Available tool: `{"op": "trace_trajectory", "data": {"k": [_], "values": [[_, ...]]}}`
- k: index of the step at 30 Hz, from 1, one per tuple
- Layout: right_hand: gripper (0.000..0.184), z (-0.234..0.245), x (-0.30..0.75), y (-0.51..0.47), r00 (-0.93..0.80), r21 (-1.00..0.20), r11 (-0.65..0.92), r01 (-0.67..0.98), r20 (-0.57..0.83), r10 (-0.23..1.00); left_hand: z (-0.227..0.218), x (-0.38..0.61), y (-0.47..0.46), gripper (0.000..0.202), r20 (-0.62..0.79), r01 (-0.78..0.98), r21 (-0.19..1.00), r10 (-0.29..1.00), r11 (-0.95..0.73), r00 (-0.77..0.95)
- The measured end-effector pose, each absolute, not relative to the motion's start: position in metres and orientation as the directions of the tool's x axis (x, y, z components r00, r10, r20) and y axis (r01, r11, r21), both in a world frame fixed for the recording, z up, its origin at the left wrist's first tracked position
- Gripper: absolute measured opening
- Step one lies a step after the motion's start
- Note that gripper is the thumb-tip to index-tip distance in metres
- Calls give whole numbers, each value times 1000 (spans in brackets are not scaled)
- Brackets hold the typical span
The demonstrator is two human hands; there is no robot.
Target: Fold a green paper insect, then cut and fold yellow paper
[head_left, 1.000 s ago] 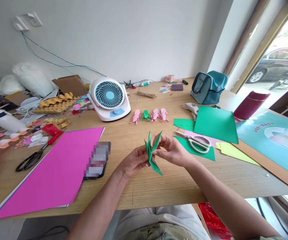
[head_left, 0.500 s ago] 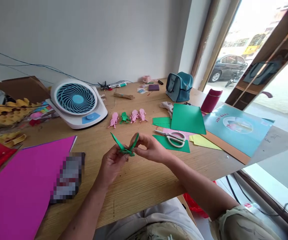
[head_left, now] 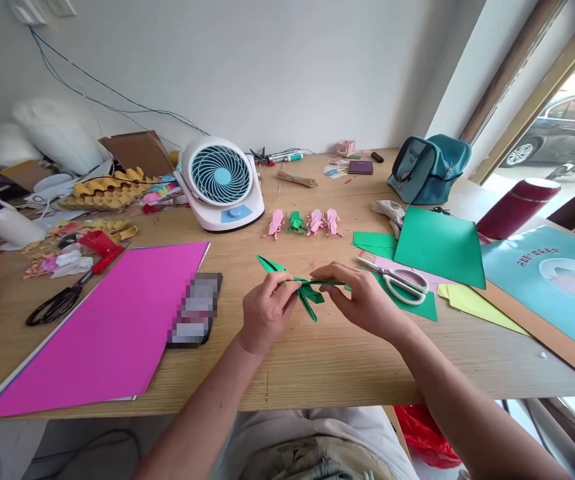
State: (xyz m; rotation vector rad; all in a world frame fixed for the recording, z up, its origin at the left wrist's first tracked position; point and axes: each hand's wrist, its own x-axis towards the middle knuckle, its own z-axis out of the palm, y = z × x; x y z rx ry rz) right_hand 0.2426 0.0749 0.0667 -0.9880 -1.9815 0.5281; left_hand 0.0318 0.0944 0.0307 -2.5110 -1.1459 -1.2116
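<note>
Between my two hands, above the wooden table (head_left: 232, 373), is a folded green paper figure (head_left: 311, 295) with several narrow points. My left hand (head_left: 268, 308) pinches its middle near the left side; one long point sticks out up and left past the fingers. The fingers of my right hand (head_left: 362, 300) are closed on the thin point at the right. Beyond the hands stand small folded paper figures in a row: a pink one (head_left: 276, 224), a green one (head_left: 296, 222) and two more pink ones (head_left: 324, 222).
To the right, white-handled scissors (head_left: 402, 283) lie over green paper, near a large green sheet (head_left: 440, 247). A magenta sheet (head_left: 102, 333) and a phone (head_left: 197, 310) with a blurred screen lie left. Farther back are a fan (head_left: 222, 180), a teal bag (head_left: 432, 170) and a red cylinder (head_left: 517, 208).
My view has swung left. The green paper figure has turned from two points standing upward to lying flatter, its points spread sideways and downward; both hands still hold it.
</note>
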Motion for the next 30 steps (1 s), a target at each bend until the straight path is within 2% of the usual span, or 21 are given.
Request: {"op": "trace_trajectory", "data": {"k": [3, 6, 9, 12, 15, 18, 22, 26, 30], "values": [[34, 44, 245, 73, -349, -514, 521, 681, 397, 849, 16, 47, 93, 15, 618, 758, 76, 627, -648, 474], [31, 21, 251, 67, -343, -426, 430, 796, 268, 900, 3, 58, 91, 21, 551, 738, -20, 609, -674, 571], [25, 8, 255, 59, -349, -439, 417, 796, 229, 909, -5, 57, 87, 25, 480, 652, -40, 557, -758, 678], [20, 4, 258, 53, -372, -454, 464, 761, 281, 884, -7, 52, 81, 28, 418, 590, -9, 533, -807, 736], [15, 3, 258, 51, -430, -370, 528, 764, 318, 845, -7, 48, 76, 32, 406, 562, 22, 521, -827, 751], [20, 3, 258, 51, -470, -280, 544, 791, 290, 834, -8, 47, 77, 31, 417, 543, -7, 491, -839, 765], [21, 4, 258, 53, -499, -240, 549, 800, 240, 833, -8, 46, 82, 30, 428, 515, -6, 463, -857, 776], [21, 10, 256, 55, -497, -231, 544, 806, 233, 836, -3, 50, 87, 22, 411, 530, 29, 494, -847, 767], [21, 15, 254, 60, -511, -185, 551, 814, 225, 830, 8, 58, 90, 20, 271, 591, 12, 571, -807, 775]]}}
